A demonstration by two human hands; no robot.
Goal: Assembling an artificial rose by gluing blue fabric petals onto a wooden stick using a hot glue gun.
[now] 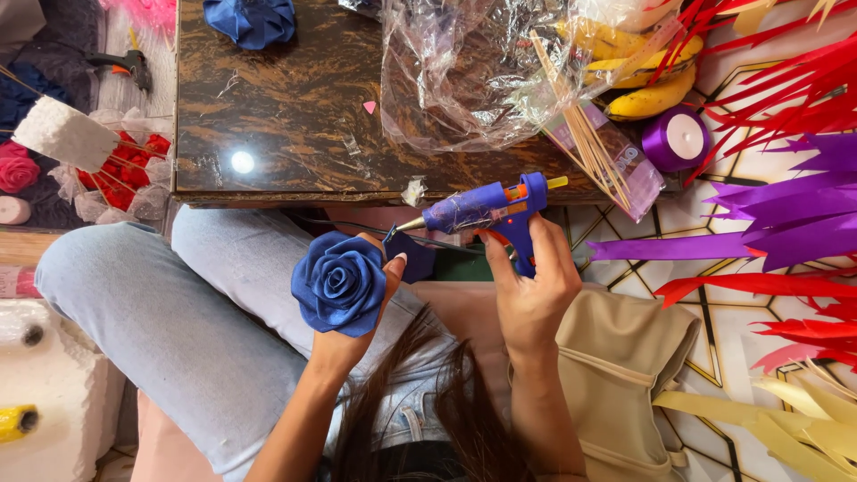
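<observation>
My left hand [357, 344] holds a dark blue ribbon rose [339, 283] over my lap, its outer petal piece [412, 259] sticking out to the right. My right hand [531, 286] grips a blue glue gun [486, 210] by the handle, a finger on the trigger. The gun's metal nozzle [411, 224] points left and nearly touches the loose petal edge just above my left thumb.
A dark marbled table [295, 116] stands ahead with another blue rose [252, 20], crumpled clear plastic [464, 71], wooden skewers [585, 134], bananas [647, 71] and a purple ribbon spool [676, 138]. Red, purple and yellow ribbon strips [786, 223] lie at right. A beige bag [625, 366] sits by my right forearm.
</observation>
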